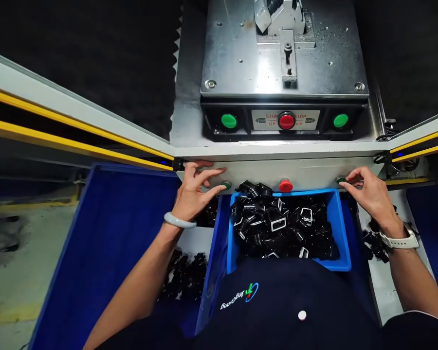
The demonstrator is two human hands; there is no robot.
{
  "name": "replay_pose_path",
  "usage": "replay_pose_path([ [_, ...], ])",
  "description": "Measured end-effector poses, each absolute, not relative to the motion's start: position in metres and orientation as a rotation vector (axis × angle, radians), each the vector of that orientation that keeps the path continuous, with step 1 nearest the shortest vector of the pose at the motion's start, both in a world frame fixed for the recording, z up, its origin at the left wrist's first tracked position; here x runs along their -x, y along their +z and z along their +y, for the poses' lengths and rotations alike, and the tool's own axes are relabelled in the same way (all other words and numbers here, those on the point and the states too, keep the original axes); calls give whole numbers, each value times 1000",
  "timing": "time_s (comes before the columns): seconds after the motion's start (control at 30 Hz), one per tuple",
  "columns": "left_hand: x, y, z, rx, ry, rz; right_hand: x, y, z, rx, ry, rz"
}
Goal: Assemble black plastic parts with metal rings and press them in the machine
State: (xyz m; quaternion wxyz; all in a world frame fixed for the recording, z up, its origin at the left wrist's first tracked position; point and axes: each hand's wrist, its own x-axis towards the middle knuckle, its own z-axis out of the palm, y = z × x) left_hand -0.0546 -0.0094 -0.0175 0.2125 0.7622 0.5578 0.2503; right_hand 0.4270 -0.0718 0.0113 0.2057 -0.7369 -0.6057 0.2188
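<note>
My left hand (194, 190) reaches to the white front panel (255, 171) of a machine, fingers spread. Its thumb tip touches a small green button (226, 185). On the other side, my right hand (371, 194) is at a second green button (340, 180); the thumb tip meets it while the other fingers curl loosely, holding nothing. Between the hands, a red mushroom button (285, 185) sticks out from the panel. Below it stands a blue bin (343, 245) heaped with glossy black parts (255, 228), some with bright metal rectangular frames.
Above the panel is a control box with a red button (286, 120) and two large green buttons (228, 121). A metal plate (237, 73) behind carries a clamped fixture (286, 22). Yellow-edged guards (76, 129) flank both sides. More black parts (188, 274) lie beside the bin.
</note>
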Motion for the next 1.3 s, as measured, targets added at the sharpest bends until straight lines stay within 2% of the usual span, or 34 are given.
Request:
replay_pose_path([
  [0.3, 24, -10, -26, -2065, 778, 1836, -409, -3, -86, 1994, 211, -1819],
  [0.4, 6, 15, -46, -2187, 789, 1514, -389, -6, -115, 1914, 227, -2140],
  [0.53, -23, 43, -63, -2446, 547, 942, -365, -28, -146, 1914, 441, -2495],
  [0.7, -39, 42, -66, -2540, 335, 806, -358, -42, -153, 1984, 422, -2516],
  [0.97, -40, 45, -89, -2002, 928, 861, -365, -10, -150, 2025, 359, -2199],
  [1.17, -56, 33, -83, -1837, 1120, 1149, -354, 41, -135, 1794, 912, -1766],
  [1.3, -63, 31, -74, -1879, 1204, 1119, -336, 68, -127, 1581, 965, -1761],
])
